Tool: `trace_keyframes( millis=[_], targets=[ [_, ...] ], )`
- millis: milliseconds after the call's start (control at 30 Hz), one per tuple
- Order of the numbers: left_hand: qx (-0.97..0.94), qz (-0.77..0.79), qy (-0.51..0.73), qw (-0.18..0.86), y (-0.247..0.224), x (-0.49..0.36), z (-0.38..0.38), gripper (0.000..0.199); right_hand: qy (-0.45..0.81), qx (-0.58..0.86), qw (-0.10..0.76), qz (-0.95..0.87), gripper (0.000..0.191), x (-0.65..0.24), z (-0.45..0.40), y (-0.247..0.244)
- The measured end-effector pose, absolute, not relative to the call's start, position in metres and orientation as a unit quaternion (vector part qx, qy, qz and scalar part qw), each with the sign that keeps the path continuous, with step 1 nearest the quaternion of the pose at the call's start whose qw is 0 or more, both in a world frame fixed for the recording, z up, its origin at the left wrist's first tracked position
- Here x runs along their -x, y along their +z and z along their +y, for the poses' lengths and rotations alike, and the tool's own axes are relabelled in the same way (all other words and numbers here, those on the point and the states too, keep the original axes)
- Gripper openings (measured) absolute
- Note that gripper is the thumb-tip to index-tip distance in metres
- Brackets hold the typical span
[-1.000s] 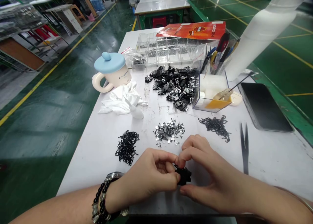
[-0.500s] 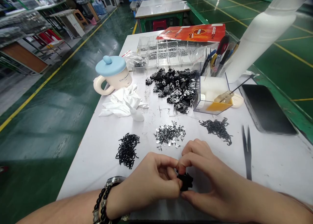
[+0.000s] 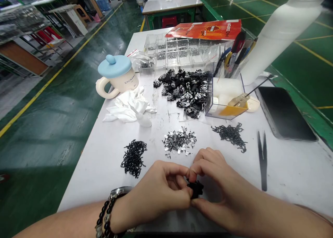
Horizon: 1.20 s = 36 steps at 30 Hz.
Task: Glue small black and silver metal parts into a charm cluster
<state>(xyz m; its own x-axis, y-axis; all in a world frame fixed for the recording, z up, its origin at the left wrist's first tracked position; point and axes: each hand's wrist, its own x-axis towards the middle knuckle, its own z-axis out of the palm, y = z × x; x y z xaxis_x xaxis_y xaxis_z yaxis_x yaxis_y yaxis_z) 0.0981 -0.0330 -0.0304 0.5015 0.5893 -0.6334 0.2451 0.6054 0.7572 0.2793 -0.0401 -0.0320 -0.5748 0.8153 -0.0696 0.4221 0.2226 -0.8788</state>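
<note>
A small black part [image 3: 197,189] is held between both hands near the table's front edge. My left hand [image 3: 162,186] pinches its left side with thumb and fingers. My right hand [image 3: 217,184] is curled round its upper and right side, fingertips pressed to it and touching the left fingertips. Just beyond the hands lies a pile of small silver pieces [image 3: 179,141]. Black hook-like pieces [image 3: 134,158] are heaped at the left, and another heap of dark pieces [image 3: 230,134] lies at the right. Farther back is a large pile of black-and-silver assemblies [image 3: 186,90].
Tweezers [image 3: 263,161] and a dark phone [image 3: 287,113] lie at the right. A clear tool box [image 3: 226,113] stands near a white bottle [image 3: 281,33]. White cloth [image 3: 127,108] and a lidded mug [image 3: 122,80] are at the left; a divided tray [image 3: 173,59] is behind.
The whole view has shifted slightly, so the table items appear a little higher and farther left. Both hands keep nearly the same grip on the black part.
</note>
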Motion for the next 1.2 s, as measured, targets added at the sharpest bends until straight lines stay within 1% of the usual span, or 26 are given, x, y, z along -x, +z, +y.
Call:
trace_keyframes(
  millis=[233,533,633,700,800,900,1033,1133,1200],
  targets=[
    [-0.435,0.489,0.114,0.747,-0.028,-0.100,-0.033,0.007,0.479,0.417,0.204,-0.745,0.028,-0.279,-0.040,-0.033],
    [-0.440,0.500,0.115,0.737,-0.027,-0.102,-0.033,0.010,0.484,0.438,0.249,-0.715,0.029,-0.278,-0.041,-0.035],
    [-0.461,0.509,0.121,0.717,-0.025,-0.102,-0.034,0.010,0.479,0.435,0.247,-0.721,0.030,-0.278,-0.041,-0.036],
    [-0.508,0.511,0.138,0.679,-0.025,-0.102,-0.035,0.011,0.469,0.431,0.242,-0.732,0.030,-0.279,-0.042,-0.036],
    [-0.611,0.495,0.172,0.593,-0.026,-0.100,-0.038,0.013,0.441,0.410,0.255,-0.757,0.031,-0.280,-0.043,-0.037],
    [-0.681,0.484,0.177,0.520,-0.026,-0.098,-0.040,0.011,0.415,0.373,0.274,-0.784,0.032,-0.281,-0.044,-0.038],
    [-0.752,0.474,0.185,0.419,-0.023,-0.096,-0.042,0.010,0.386,0.352,0.277,-0.806,0.028,-0.285,-0.044,-0.035],
    [-0.807,0.446,0.207,0.329,-0.021,-0.094,-0.043,0.013,0.397,0.365,0.280,-0.794,0.027,-0.288,-0.041,-0.030],
    [-0.831,0.425,0.220,0.284,-0.021,-0.092,-0.045,0.016,0.415,0.383,0.274,-0.778,0.022,-0.289,-0.036,-0.027]
  ],
)
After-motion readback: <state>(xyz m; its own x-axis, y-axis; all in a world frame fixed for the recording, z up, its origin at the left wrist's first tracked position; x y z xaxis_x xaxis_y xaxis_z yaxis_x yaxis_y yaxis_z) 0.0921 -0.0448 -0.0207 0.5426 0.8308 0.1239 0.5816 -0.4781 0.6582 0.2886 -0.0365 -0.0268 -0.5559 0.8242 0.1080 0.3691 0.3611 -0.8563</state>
